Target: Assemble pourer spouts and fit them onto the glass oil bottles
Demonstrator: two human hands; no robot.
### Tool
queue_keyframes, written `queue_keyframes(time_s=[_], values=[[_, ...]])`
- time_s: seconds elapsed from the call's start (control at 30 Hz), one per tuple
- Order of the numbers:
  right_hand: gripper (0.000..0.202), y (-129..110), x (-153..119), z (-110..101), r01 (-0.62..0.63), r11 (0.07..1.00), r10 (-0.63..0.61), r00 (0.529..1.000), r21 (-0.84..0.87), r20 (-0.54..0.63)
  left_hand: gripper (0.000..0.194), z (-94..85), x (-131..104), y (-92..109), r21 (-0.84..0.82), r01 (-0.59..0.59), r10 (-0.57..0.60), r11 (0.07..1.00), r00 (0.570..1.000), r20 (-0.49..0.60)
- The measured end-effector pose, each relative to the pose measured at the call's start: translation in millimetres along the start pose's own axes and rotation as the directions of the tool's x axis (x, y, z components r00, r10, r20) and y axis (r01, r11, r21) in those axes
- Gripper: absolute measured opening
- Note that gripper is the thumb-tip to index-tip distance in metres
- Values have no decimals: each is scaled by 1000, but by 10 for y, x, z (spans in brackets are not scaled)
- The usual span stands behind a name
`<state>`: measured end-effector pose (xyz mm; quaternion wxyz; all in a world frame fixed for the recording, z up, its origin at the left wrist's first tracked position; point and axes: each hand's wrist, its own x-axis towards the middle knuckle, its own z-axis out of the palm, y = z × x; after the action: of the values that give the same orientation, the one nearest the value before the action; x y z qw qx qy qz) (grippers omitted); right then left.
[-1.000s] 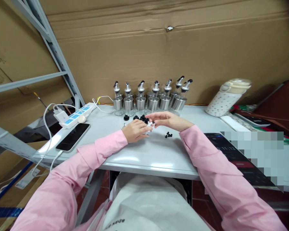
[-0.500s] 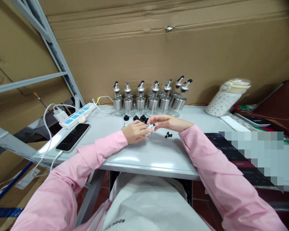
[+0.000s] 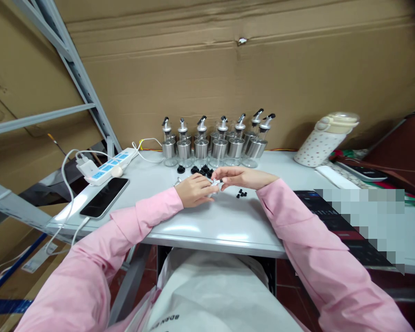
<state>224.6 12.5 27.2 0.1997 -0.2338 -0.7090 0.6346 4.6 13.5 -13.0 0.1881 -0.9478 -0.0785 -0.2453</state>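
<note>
Over the middle of the table, my left hand (image 3: 194, 190) is closed around a small silver pourer spout (image 3: 216, 183), which is partly hidden by the fingers. My right hand (image 3: 244, 177) meets it from the right, thumb and fingers pinched on what looks like a small black cap at the spout's end. Several more small black caps (image 3: 242, 193) lie below my right hand. Black stoppers (image 3: 194, 170) are spread just beyond both hands. Beside my left hand, another silver piece (image 3: 178, 181) rests on the table.
Glass-and-steel oil bottles (image 3: 202, 148) with pourer tops stand at the back against cardboard. To the left are a phone (image 3: 104, 198) and a power strip (image 3: 110, 166) with white cables. A dotted drinking bottle (image 3: 320, 143) and a dark screen (image 3: 332, 226) are on the right.
Both hands stay almost in place around the spout. The fingers shift only very slightly.
</note>
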Motion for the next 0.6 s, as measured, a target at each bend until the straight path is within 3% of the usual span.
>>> queue_keyframes(time_s=[0.37, 0.6], values=[[24, 11, 14, 19, -25, 997, 25, 1000, 71, 1, 39, -6, 10, 8, -35, 42, -38, 999, 994, 99], [31, -47, 19, 61, -26, 999, 28, 995, 19, -94, 39, -9, 8, -8, -54, 73, -73, 996, 997, 3]])
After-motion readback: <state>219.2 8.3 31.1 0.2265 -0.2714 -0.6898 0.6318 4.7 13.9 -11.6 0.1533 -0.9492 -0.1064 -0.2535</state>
